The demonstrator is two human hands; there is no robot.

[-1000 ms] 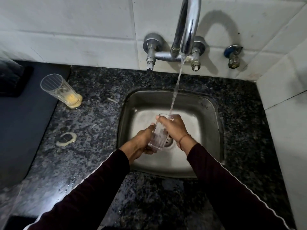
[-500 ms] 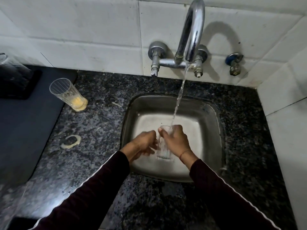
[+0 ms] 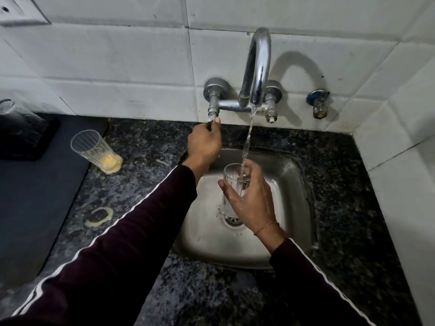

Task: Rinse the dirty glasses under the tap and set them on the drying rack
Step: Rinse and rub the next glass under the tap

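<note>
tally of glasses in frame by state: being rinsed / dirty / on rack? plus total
Being rinsed: 1, the glass held by the right hand under the running water.
Dirty: 1, the glass with yellow residue on the counter.
On the dark mat at far left: 1, an upturned glass, partly cut off.
Total: 3

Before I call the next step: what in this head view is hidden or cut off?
- Drying rack: none identifiable; the dark shape at the left edge is cropped and dim.
- Tap handle: covered by the left hand.
- Rinsed glass: base hidden by the right hand.
- Sink drain: partly behind that hand.
</note>
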